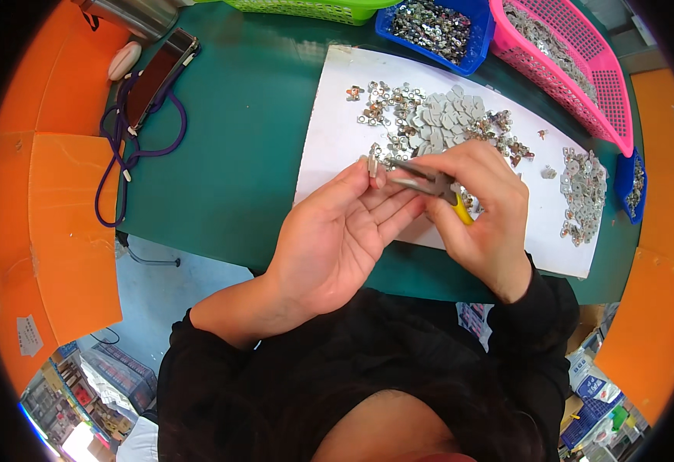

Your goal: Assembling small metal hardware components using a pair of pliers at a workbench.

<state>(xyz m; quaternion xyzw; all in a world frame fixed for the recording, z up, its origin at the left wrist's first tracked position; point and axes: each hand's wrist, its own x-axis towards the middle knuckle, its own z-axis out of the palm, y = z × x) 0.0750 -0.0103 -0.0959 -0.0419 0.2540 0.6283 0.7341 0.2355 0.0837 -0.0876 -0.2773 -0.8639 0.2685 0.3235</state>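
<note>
My left hand (329, 239), palm turned up, pinches a small shiny metal part (374, 163) between thumb and fingertip. In my right hand (487, 208) is a pair of pliers (441, 185) with yellow grips, its jaws parted and pointing left, close to the metal part. Both hands are above a white sheet (337, 100). Just beyond them lies a pile of flat grey plates (444, 119), with small metal fittings (383, 104) to its left and coppery ones (514, 146) to its right.
Another heap of metal parts (583, 196) lies at the sheet's right side. Behind stand a blue bin (479, 38), a pink basket (622, 100) and a green basket (306, 9). A small blue tray (637, 208) is far right. A phone (160, 77) with a purple cord rests at the left.
</note>
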